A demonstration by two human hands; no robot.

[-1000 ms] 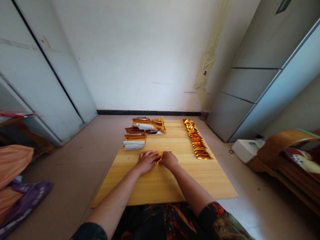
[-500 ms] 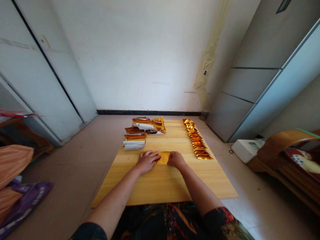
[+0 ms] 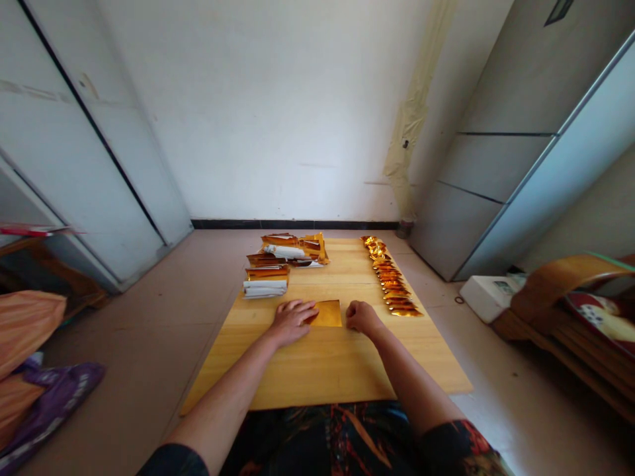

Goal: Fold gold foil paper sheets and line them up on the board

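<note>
A folded gold foil sheet (image 3: pixel 328 313) lies flat on the wooden board (image 3: pixel 327 363). My left hand (image 3: pixel 292 319) rests on the sheet's left edge with its fingers stretched out flat. Just right of the sheet, clear of it, sits my right hand (image 3: pixel 362 317) with its fingers curled under and nothing seen in them. Stacks of gold and white paper (image 3: pixel 266 280) lie beyond my left hand. A row of several folded gold pieces (image 3: pixel 391 279) runs along the board's right side.
More gold paper bundles (image 3: pixel 295 249) sit at the board's far end. A grey cabinet (image 3: pixel 496 165) stands to the right, a white box (image 3: pixel 489 295) and a wooden chair (image 3: pixel 570 297) beside it. Bags (image 3: pixel 34 370) lie on the floor at left.
My right hand has slid rightward off the gold sheet, which now lies uncovered and flat. My left hand has stayed on the sheet's left edge.
</note>
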